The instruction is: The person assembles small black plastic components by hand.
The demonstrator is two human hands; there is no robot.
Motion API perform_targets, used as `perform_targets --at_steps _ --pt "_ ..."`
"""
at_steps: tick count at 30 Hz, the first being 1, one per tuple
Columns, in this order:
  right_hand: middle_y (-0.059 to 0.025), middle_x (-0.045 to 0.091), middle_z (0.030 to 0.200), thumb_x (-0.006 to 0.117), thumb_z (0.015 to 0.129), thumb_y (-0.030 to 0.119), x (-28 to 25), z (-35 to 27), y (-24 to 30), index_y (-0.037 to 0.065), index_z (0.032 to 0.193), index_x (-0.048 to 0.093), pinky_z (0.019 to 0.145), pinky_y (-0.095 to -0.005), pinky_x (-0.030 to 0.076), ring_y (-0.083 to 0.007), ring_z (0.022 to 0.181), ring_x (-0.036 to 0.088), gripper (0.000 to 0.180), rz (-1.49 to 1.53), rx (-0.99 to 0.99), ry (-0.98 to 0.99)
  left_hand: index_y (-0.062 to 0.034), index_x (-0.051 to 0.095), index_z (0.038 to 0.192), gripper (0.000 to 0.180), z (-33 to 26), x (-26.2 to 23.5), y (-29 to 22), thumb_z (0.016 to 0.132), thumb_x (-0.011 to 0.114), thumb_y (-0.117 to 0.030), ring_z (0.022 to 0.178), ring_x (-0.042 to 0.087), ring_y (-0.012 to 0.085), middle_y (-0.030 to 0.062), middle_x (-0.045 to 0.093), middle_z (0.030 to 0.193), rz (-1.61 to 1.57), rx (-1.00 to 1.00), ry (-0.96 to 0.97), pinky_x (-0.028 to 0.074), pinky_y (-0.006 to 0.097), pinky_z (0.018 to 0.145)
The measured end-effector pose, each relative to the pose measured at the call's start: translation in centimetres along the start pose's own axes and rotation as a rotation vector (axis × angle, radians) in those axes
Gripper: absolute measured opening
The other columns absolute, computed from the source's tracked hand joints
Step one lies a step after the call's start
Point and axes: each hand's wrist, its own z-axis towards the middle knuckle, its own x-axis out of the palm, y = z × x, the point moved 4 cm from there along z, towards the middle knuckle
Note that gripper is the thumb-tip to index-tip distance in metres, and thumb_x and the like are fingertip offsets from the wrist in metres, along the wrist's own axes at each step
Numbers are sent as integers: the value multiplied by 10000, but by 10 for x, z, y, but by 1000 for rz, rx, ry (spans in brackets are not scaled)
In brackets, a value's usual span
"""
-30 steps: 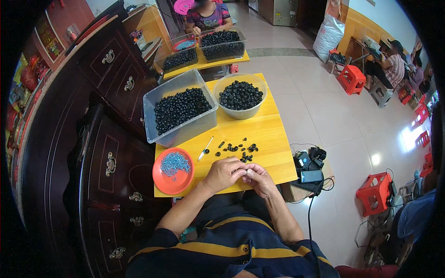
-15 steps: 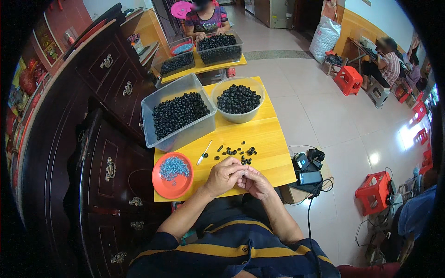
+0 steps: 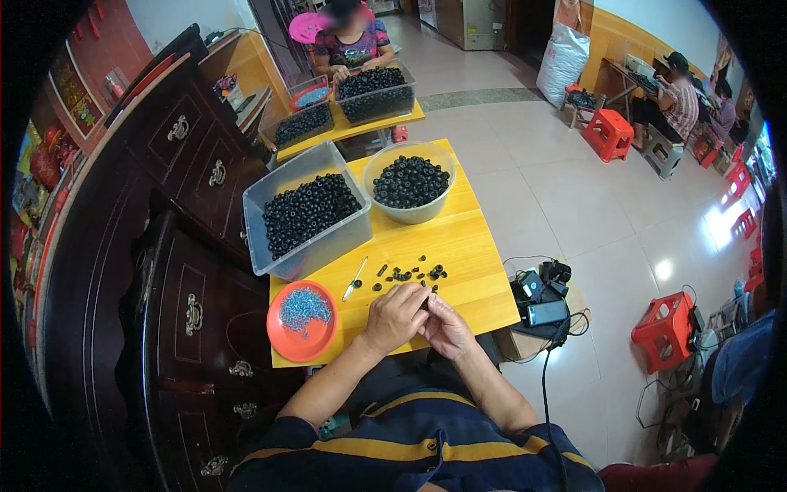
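Both my hands meet over the near edge of the yellow table (image 3: pixel 479 279), fingers bent and closed together. My left hand (image 3: pixel 394 318) lies palm down, its fingertips against those of my right hand (image 3: pixel 448 330). A small black part (image 3: pixel 425 304) shows between the fingertips; its exact shape is mostly covered. Just beyond lie several loose black rings and short cylinders (image 3: pixel 403 276). A thin tool with a white handle (image 3: pixel 348 291) rests to their left. On the left, a red plate (image 3: pixel 279 343) holds a heap of small blue-grey pins (image 3: pixel 305 310).
Behind stand a clear rectangular bin (image 3: pixel 305 266) and a round tub (image 3: pixel 410 216), both with black rings. A dark wooden cabinet (image 3: pixel 176 271) borders the left. Phone and cables (image 3: pixel 547 313) sit right. Another person (image 3: pixel 352 49) works at a far table with similar bins.
The view has shifted slightly, so the table sits a little differently. My hands stay together, with the fingertips moved a little and a black part now showing between them.
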Motion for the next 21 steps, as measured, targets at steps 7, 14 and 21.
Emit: perform_targets --at_steps 7,14,21 --pt "8 628 1055 618 991 295 1 -1 2 121 1097 610 914 -334 483 -120 998 596 204 -39 -36 -16 -34 666 1079 337 5 1 1 750 703 -92 942 674 287 108 663 1016 -30 24 18 561 376 781" --pt "32 610 952 559 1025 294 1 0 6 115 1039 633 831 -278 463 -81 903 566 193 -277 -86 -69 -39 656 1076 343 5 -1 3 742 712 -91 926 674 287 105 662 1006 -4 56 45 561 375 763" --pt "19 639 965 582 1005 302 -4 0 3 117 1052 632 828 -281 488 -90 903 596 197 -223 -137 -67 -46 650 1049 316 8 1 2 747 723 -106 920 678 284 100 662 1013 -21 72 53 562 374 750"
